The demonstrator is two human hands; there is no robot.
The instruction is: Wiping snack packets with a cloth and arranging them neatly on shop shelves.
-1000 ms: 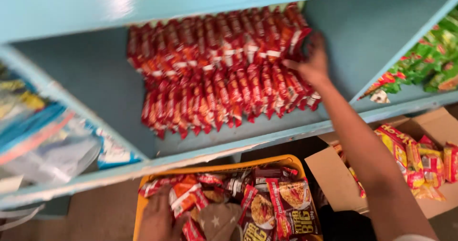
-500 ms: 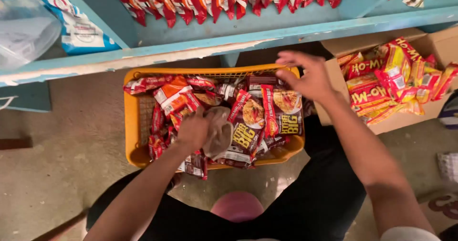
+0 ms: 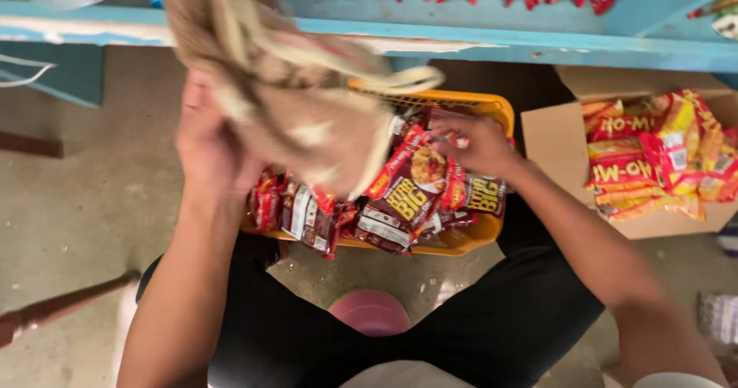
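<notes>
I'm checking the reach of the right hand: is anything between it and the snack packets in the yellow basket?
Nothing visible. The right hand already rests on the snack packets in the yellow basket. The beige cloth held up by the left hand hangs over the basket's left part, beside that reach.

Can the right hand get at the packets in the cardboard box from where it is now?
Probably yes. The right hand rests on the snack packets in the yellow basket, and the open cardboard box sits right beside the basket on that side. Its packets lie uncovered, and nothing stands between.
</notes>
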